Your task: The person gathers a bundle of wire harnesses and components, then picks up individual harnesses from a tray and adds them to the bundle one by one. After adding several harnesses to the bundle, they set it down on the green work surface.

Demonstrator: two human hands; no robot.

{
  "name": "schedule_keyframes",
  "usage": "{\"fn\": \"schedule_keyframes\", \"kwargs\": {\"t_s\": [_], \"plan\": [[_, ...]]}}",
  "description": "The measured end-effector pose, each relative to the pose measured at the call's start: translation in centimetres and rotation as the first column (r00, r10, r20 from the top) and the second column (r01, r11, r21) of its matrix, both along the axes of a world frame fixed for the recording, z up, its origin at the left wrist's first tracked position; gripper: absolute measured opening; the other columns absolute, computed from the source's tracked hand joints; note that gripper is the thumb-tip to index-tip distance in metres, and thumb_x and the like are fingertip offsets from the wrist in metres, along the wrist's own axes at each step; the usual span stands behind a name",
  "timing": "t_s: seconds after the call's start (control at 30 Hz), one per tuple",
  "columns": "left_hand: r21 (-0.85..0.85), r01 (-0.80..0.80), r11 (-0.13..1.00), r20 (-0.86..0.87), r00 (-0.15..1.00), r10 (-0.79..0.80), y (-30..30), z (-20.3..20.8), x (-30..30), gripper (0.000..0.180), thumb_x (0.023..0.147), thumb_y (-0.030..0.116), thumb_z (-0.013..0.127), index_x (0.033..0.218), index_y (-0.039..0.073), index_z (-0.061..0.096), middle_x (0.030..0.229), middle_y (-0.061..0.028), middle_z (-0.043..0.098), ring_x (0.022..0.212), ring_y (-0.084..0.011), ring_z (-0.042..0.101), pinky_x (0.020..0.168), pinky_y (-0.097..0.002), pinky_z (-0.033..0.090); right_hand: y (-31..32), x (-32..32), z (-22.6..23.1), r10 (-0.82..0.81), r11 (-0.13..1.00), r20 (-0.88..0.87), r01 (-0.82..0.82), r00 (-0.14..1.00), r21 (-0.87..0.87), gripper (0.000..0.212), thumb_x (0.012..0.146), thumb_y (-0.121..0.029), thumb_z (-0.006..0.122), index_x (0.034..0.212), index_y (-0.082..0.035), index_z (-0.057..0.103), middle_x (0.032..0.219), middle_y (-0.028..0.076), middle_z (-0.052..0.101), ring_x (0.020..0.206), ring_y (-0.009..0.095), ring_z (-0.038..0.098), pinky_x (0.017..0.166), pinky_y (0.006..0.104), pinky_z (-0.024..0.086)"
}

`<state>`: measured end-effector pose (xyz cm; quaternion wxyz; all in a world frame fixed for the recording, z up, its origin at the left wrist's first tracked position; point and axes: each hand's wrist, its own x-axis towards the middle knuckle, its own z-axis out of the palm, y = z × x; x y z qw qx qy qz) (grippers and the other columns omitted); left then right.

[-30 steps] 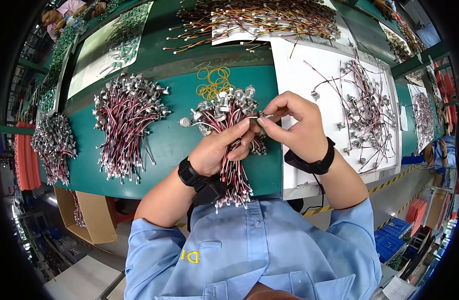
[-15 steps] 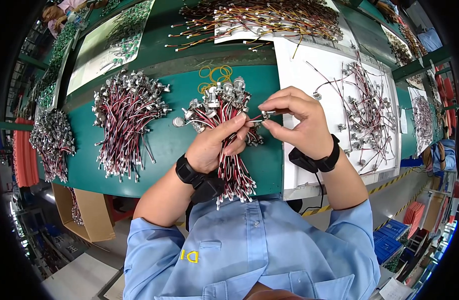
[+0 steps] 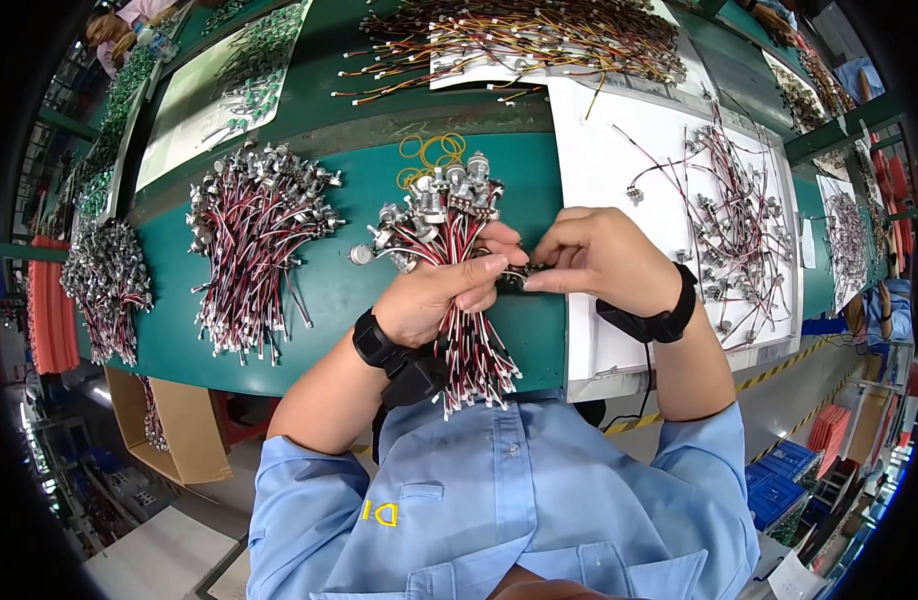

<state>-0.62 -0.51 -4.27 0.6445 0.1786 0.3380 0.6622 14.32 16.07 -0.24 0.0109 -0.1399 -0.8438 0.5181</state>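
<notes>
Across the green surface (image 3: 339,290), yellow rubber bands (image 3: 425,152) lie just beyond the bundle of wired potentiometers (image 3: 449,225) you hold, your left hand (image 3: 429,295) closed around its leads. Your right hand (image 3: 614,260) pinches what appears to be a single potentiometer (image 3: 517,273) beside it, partly hidden by fingers.
</notes>
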Motion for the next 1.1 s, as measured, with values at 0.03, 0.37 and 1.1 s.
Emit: {"fn": "schedule_keyframes", "kwargs": {"t_s": [0.03, 0.37, 1.1], "plan": [[0.009, 0.035, 0.999, 0.045, 0.998, -0.035, -0.1, -0.2, -0.1, 0.025, 0.091, 0.01, 0.056, 0.114, 0.002, 0.053, 0.107, -0.0097, 0.062, 0.055, -0.0038, 0.039, 0.05, -0.0199, 0.035, 0.0, -0.1, 0.1, -0.053, 0.998, -0.029, 0.054, 0.998, 0.015, 0.014, 0.076, -0.006, 0.07, 0.089, -0.002, 0.065, 0.082, 0.006, 0.06, 0.074, 0.011, 0.06, 0.062, 0.0227, 0.048], [-0.095, 0.309, 0.946, 0.07, 0.95, -0.303, 0.1, -0.2, 0.9, 0.022, 0.091, 0.017, 0.058, 0.107, 0.002, 0.054, 0.09, -0.0045, 0.062, 0.052, -0.0039, 0.037, 0.048, -0.0214, 0.032, -2.9, -1.2, -1.0, -0.288, 0.957, -0.276, 0.267, 0.917, -0.112, 0.013, 0.08, -0.005, 0.067, 0.092, -0.002, 0.062, 0.081, 0.003, 0.056, 0.071, 0.008, 0.055, 0.062, 0.0206, 0.044], [-0.025, 0.005, 1.0, 0.071, 0.997, -0.004, -0.1, 0.1, -0.2, 0.009, 0.091, 0.011, 0.052, 0.097, 0.005, 0.052, 0.062, 0.0048, 0.042, 0.046, -0.0031, 0.033, 0.044, -0.0208, 0.025, -1.5, -1.1, -1.2, -0.311, 0.8, -0.093, 0.208, 0.946, -0.563, 0.012, 0.09, -0.007, 0.054, 0.096, 0.0, 0.062, 0.082, 0.004, 0.064, 0.067, 0.008, 0.062, 0.063, 0.0208, 0.053]]}}
